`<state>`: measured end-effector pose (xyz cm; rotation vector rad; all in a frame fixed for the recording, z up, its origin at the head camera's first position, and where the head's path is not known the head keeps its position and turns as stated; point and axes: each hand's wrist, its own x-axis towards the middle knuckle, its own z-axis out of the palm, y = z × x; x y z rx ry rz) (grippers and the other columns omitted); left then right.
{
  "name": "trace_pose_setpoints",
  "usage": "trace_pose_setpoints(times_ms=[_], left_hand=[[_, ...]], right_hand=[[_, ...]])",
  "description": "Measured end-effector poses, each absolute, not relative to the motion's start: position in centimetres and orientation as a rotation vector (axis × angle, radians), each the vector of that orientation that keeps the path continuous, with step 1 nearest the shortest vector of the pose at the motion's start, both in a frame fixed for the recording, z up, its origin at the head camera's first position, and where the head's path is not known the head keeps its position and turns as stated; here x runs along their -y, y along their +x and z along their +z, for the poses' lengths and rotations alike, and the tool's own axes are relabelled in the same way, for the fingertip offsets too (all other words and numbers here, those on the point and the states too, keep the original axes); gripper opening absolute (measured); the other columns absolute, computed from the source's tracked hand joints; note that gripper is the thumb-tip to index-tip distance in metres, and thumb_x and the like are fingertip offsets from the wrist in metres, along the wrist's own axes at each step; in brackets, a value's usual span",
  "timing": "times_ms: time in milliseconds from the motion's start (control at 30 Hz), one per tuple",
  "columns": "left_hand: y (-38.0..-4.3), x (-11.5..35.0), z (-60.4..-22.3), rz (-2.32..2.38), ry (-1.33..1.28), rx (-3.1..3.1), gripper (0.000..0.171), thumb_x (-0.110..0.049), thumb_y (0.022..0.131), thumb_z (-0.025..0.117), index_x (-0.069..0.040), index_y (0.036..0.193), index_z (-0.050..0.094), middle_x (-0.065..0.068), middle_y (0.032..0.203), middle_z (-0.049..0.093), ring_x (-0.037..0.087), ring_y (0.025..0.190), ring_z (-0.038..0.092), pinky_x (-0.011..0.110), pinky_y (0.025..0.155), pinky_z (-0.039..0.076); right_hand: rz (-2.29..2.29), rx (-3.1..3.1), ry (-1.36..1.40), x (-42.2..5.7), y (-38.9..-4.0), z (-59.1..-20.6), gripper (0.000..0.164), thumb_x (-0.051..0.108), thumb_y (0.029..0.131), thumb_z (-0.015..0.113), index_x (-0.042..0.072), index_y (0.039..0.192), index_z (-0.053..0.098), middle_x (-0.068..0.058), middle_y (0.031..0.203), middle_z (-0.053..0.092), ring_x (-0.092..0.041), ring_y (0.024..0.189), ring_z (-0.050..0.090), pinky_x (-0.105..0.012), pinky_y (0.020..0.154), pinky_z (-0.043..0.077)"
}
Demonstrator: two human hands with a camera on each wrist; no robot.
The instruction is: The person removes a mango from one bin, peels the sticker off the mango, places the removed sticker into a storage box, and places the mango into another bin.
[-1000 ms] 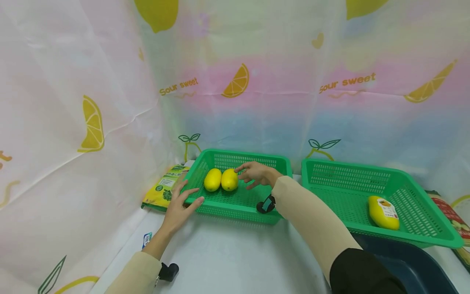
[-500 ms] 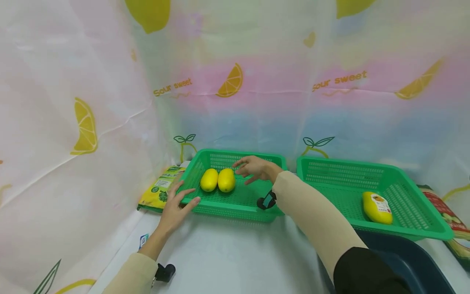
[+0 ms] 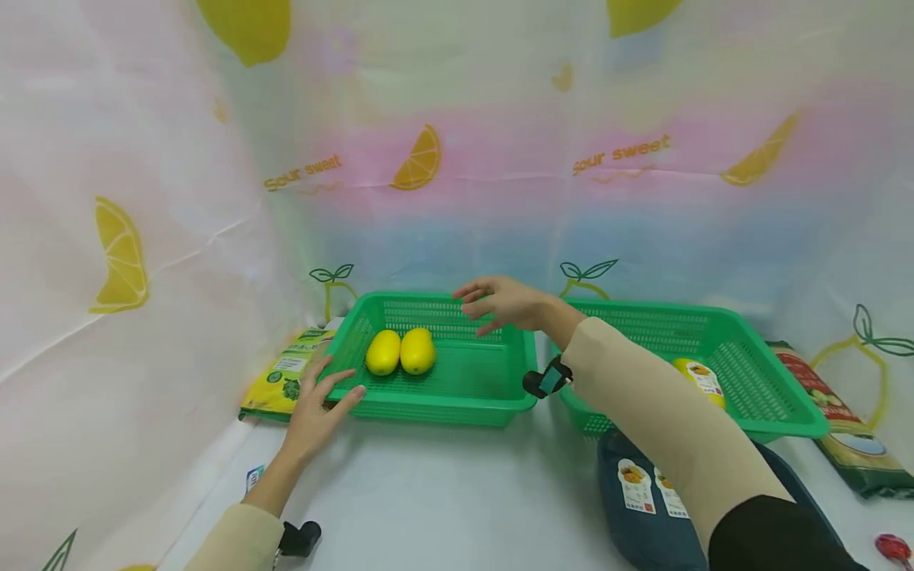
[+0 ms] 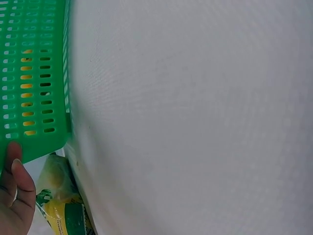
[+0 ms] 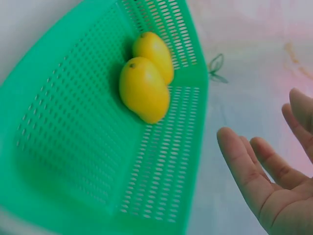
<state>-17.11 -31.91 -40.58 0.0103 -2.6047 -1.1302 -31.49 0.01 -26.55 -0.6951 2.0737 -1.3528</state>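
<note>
Two yellow mangoes [image 3: 417, 351] lie side by side in the left part of a green plastic basket [image 3: 457, 412]. My left hand [image 3: 314, 412] is at this basket's front left corner, fingers spread; in the left wrist view its fingertips meet the basket's edge. Above the basket's back right part hovers my right hand [image 3: 510, 305], fingers loosely extended and holding nothing. The right wrist view shows that hand [image 5: 274, 181] apart from the mangoes [image 5: 144, 90]. A second green basket [image 3: 778, 396] on the right holds a mango with a label [image 3: 703, 381], partly hidden by my right sleeve.
A yellow packet [image 3: 282, 377] lies left of the left basket. In front of the right basket stands a dark blue tub [image 3: 617, 515] with two labels [image 3: 635, 485] on it, partly covered by my right arm. Beyond the right basket lies a red and green packet [image 3: 831, 404].
My right hand has risen and moved right, away from the two mangoes. My left hand keeps its place at the basket corner. The head view has turned right, showing labels on the tub.
</note>
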Motion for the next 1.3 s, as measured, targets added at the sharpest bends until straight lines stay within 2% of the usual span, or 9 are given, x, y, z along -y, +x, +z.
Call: trace_pose_setpoints(times_ms=[500, 533, 600, 667, 733, 767, 933, 1100, 1300], left_hand=[[-16.8, 31.6, -40.2, -1.148, 0.055, 2.597, 0.057, -0.039, 0.097, 0.061, -0.006, 0.142, 0.049, 0.017, 0.164, 0.014, 0.049, 0.148, 0.014, 0.073, 0.108, 0.023], [-16.7, 31.2, -40.2, -1.136, 0.084, 2.568, 0.057, -0.038, 0.097, 0.061, -0.006, 0.143, 0.049, 0.018, 0.163, 0.016, 0.047, 0.146, 0.019, 0.066, 0.109, 0.029], [-16.2, 30.0, -40.3, -1.104, 0.148, 2.464, 0.055, -0.033, 0.096, 0.063, -0.005, 0.142, 0.05, 0.019, 0.161, 0.021, 0.04, 0.131, 0.043, 0.045, 0.103, 0.043], [-15.5, 28.1, -40.3, -1.077, 0.215, 2.333, 0.051, -0.027, 0.096, 0.064, -0.004, 0.14, 0.052, 0.021, 0.156, 0.028, 0.024, 0.105, 0.058, 0.021, 0.085, 0.049], [-14.8, 25.8, -40.1, -1.081, 0.253, 2.22, 0.046, -0.022, 0.095, 0.065, -0.003, 0.136, 0.054, 0.019, 0.152, 0.035, 0.008, 0.078, 0.055, 0.01, 0.063, 0.042], [-14.5, 24.6, -39.8, -1.104, 0.246, 2.181, 0.044, -0.019, 0.095, 0.066, -0.003, 0.135, 0.056, 0.018, 0.149, 0.039, 0.004, 0.069, 0.051, 0.008, 0.06, 0.041], [-13.7, 17.9, -37.9, -1.313, 0.054, 2.235, 0.036, -0.016, 0.093, 0.068, -0.009, 0.128, 0.061, 0.013, 0.127, 0.057, -0.002, 0.069, 0.051, 0.015, 0.061, 0.047], [-14.2, 11.2, -37.2, -1.533, -0.294, 2.434, 0.034, -0.024, 0.094, 0.068, -0.014, 0.126, 0.064, 0.009, 0.122, 0.063, 0.004, 0.074, 0.056, 0.02, 0.063, 0.051], [-16.0, 5.1, -37.8, -1.777, -0.49, 2.572, 0.049, -0.031, 0.096, 0.064, -0.015, 0.14, 0.052, 0.013, 0.146, 0.044, 0.007, 0.074, 0.057, 0.023, 0.058, 0.049]], right_hand=[[-1.448, -2.26, -0.713, -14.5, -27.5, -24.5, 0.048, 0.018, 0.101, 0.056, 0.003, 0.144, 0.042, -0.019, 0.152, 0.036, -0.04, 0.137, 0.042, -0.048, 0.101, 0.051], [-1.442, -2.281, -0.706, -15.6, -27.1, -24.6, 0.048, 0.019, 0.101, 0.056, 0.003, 0.144, 0.042, -0.019, 0.152, 0.035, -0.039, 0.136, 0.043, -0.047, 0.101, 0.052], [-1.44, -2.312, -0.687, -17.8, -26.1, -24.9, 0.049, 0.022, 0.102, 0.055, 0.002, 0.145, 0.04, -0.019, 0.153, 0.034, -0.03, 0.133, 0.048, -0.043, 0.1, 0.053], [-1.458, -2.348, -0.654, -20.0, -25.3, -25.2, 0.049, 0.024, 0.102, 0.054, 0.003, 0.145, 0.04, -0.016, 0.151, 0.037, -0.018, 0.125, 0.055, -0.039, 0.097, 0.055], [-1.494, -2.382, -0.634, -22.2, -24.7, -25.7, 0.044, 0.023, 0.103, 0.053, 0.008, 0.143, 0.043, -0.007, 0.145, 0.044, -0.007, 0.115, 0.06, -0.034, 0.093, 0.056], [-1.524, -2.395, -0.623, -23.2, -24.5, -25.9, 0.039, 0.022, 0.103, 0.052, 0.012, 0.141, 0.045, -0.002, 0.141, 0.047, -0.003, 0.11, 0.062, -0.031, 0.091, 0.057], [-1.705, -2.405, -0.621, -27.4, -24.9, -26.1, 0.029, 0.013, 0.104, 0.048, 0.029, 0.127, 0.053, 0.019, 0.119, 0.059, -0.002, 0.1, 0.065, -0.023, 0.081, 0.057], [-1.674, -2.502, -0.459, -29.3, -25.9, -25.1, 0.029, 0.024, 0.105, 0.047, 0.026, 0.133, 0.048, 0.02, 0.117, 0.056, 0.003, 0.097, 0.063, -0.021, 0.081, 0.057], [-1.42, -2.661, -0.27, -29.4, -27.1, -24.3, 0.065, 0.043, 0.103, 0.046, 0.006, 0.153, 0.028, -0.014, 0.144, 0.041, 0.011, 0.096, 0.058, -0.023, 0.089, 0.056]])
